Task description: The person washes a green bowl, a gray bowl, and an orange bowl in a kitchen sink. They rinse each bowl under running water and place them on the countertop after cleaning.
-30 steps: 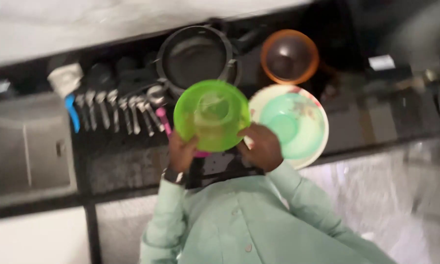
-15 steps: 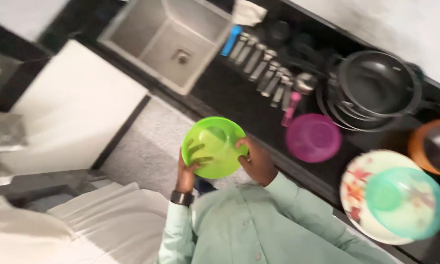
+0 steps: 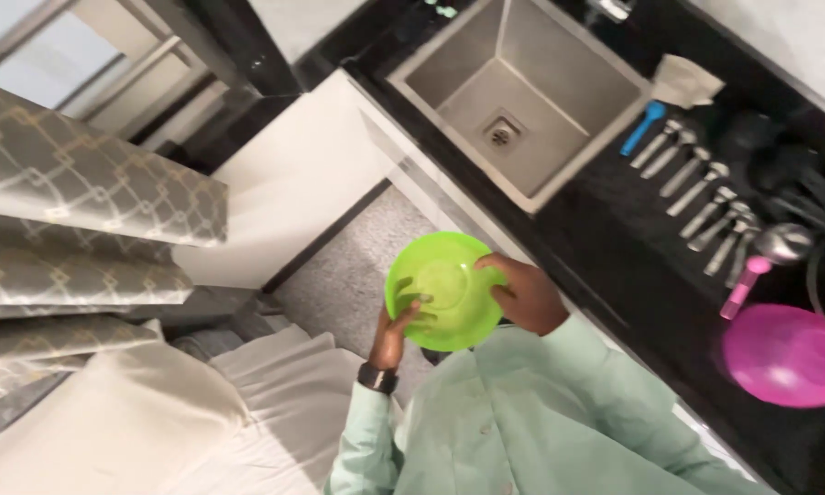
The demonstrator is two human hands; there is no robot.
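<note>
Since half a second ago the view has swung further: the steel sink [image 3: 531, 101] now sits at the upper middle of the frame, and the pans and patterned plate have slid out at the right edge. Both hands have kept the bright green plastic plate [image 3: 444, 289], which now lies at the centre of the frame, in front of the person's pale green shirt [image 3: 540, 412]. The left hand [image 3: 396, 332], with a dark watch at its wrist, clasps the plate's lower left rim, fingers curled over the edge. The right hand [image 3: 522, 293] closes on the right rim, thumb on the upper face. A magenta bowl [image 3: 786, 353] rests on the black counter [image 3: 614, 247] at the lower right, well apart from the plate. A row of spoons [image 3: 705, 192] lies at the upper right beside the sink.
</note>
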